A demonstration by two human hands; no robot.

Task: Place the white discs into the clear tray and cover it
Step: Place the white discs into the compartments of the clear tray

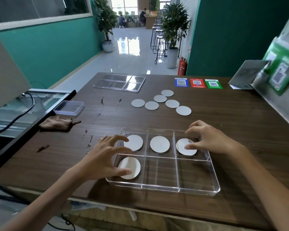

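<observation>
The clear six-compartment tray (213, 182) sits near the table's front edge. White discs lie in its back-left (135, 142), back-middle (159, 144), back-right (182, 147) and front-left (130, 164) compartments. The front-middle and front-right compartments hold nothing. My left hand (103, 160) hovers over the tray's left side with fingers spread, its thumb touching the front-left disc. My right hand (207, 140) reaches over the back-right compartment, a fingertip resting on that disc. Several loose white discs (160, 98) lie on the table behind the tray. The clear lid (118, 82) lies at the far edge.
A small clear box (68, 108) and a brown cloth (57, 124) lie at the left. Three QR stickers (198, 83) sit at the back right, beside a leaning card stand (247, 74). A glass case with cables (23, 105) borders the table's left side.
</observation>
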